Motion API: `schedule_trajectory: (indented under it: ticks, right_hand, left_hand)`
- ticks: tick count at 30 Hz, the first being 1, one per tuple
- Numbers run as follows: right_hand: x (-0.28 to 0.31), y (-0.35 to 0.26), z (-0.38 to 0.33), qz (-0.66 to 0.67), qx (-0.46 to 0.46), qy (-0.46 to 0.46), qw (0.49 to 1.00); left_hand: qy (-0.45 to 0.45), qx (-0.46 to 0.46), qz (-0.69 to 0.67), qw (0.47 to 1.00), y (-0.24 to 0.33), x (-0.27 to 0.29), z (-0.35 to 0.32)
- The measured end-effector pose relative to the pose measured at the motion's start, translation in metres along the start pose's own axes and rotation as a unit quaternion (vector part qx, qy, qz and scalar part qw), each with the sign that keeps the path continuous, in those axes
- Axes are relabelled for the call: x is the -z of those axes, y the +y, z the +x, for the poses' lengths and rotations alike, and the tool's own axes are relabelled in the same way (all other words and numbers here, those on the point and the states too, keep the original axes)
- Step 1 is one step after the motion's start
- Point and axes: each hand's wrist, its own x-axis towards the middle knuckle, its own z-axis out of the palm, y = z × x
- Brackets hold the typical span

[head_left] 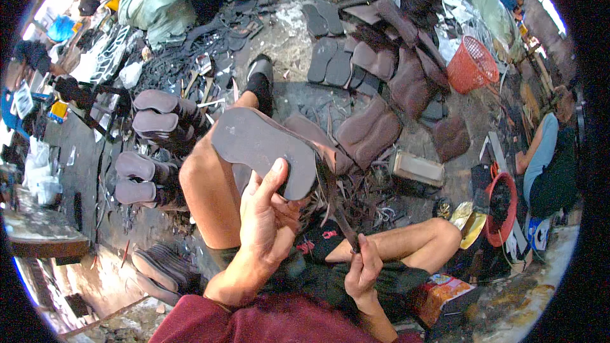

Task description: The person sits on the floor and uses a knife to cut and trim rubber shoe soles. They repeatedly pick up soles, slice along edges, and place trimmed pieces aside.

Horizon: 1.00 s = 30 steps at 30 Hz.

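Left hand (267,216) fingers clamp brown sole blank (264,149) above bare knee. Right hand (362,270) fingers closed on knife (337,206) at sole's edge. Stacked soles (155,124) left, orange basket (471,63) far right, scraps littering floor (286,32).

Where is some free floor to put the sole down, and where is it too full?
Bare floor shows between the black sandal and the row of dark soles. Offcuts crowd the ground around the brown sole stacks. The left hand grips the sole; the right hand holds a knife.
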Motion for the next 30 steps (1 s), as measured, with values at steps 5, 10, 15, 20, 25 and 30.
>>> schedule_trajectory:
  ticks: [5,10,15,20,25,30]
  right_hand:
    - [0.043,-0.022,0.011,-0.038,-0.045,-0.107,0.993]
    - [0.055,-0.025,0.043,-0.002,-0.032,-0.183,0.983]
    - [0.008,-0.027,0.068,0.042,-0.063,-0.234,0.969]
    - [-0.067,-0.028,0.089,0.012,-0.097,-0.193,0.976]
    - [-0.091,-0.04,0.127,0.035,-0.046,-0.15,0.987]
    - [-0.109,-0.04,0.14,0.035,0.022,-0.105,0.994]
  left_hand:
    - [-0.012,0.017,0.085,0.996,-0.014,0.032,-0.011]
    - [-0.042,0.011,0.161,0.986,-0.022,0.062,-0.017]
    - [-0.05,0.065,0.168,0.982,-0.012,0.079,-0.025]
    - [-0.067,0.094,0.168,0.979,-0.011,0.087,-0.025]
    - [-0.075,0.114,0.189,0.973,0.004,0.094,-0.024]
    - [-0.049,0.072,0.194,0.977,-0.001,0.089,-0.022]
